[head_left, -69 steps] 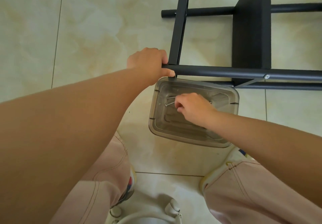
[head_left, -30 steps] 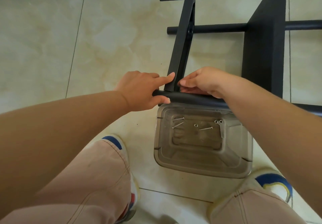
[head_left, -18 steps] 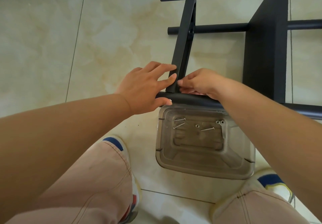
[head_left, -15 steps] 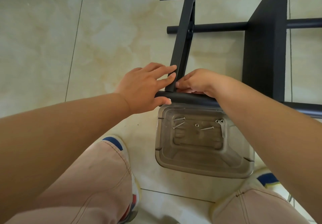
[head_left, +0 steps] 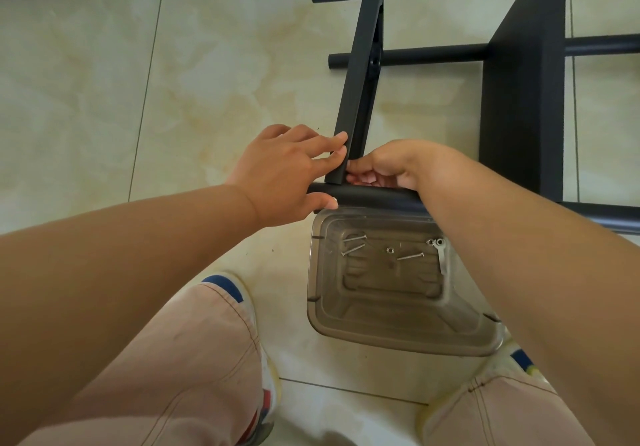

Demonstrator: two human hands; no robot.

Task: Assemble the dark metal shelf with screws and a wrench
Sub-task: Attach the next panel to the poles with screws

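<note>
Glossy beige floor tiles (head_left: 214,64) carry the dark metal shelf frame (head_left: 523,99). Left hand (head_left: 287,175) steadies its flat crossbar (head_left: 360,81), fingers straight; right hand (head_left: 384,168), at 3 o'clock of the joint, curls there, contents hidden. Next, probably fetching the small steel wrench (head_left: 441,256) from the clear plastic tray (head_left: 398,338).

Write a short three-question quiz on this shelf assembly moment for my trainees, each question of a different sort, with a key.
1. True or false: the small wrench lies inside the clear plastic tub.
2. How many long screws lie loose in the tub? A) one B) three C) six
3. Fill in: the left hand presses its straight fingers against the flat upright ____ of the shelf.

Key
1. True; it lies at the tub's right side.
2. B; two at the left, one in the middle.
3. bar; meanwhile the right hand curls at the bar's foot on the round tube, what it pinches being hidden.
</note>
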